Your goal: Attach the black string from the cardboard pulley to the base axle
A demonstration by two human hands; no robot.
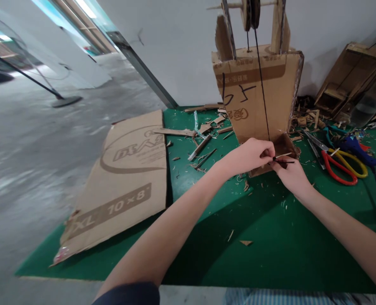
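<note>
A cardboard model (254, 93) with a pulley wheel (250, 15) on top stands at the back of the green table. From the wheel a black string (263, 91) runs down its front to my hands. My left hand (254, 156) pinches the string's lower part between thumb and fingertips. Close against it, my right hand (288, 173) is closed on the string too, and a dark end sticks out to the right. A thin pale stick (283, 155) lies between the fingertips; which hand grips it I cannot tell. Behind the hands is a small open cardboard box (285, 145), partly hidden.
Flat cardboard (130, 169) overhangs the table's left edge. Scissors with red and yellow handles (338, 165) and a blue tool with a cord (359, 149) lie at right. A cutter knife (199, 147) rests among cardboard scraps. Another cardboard build (343, 76) leans back right.
</note>
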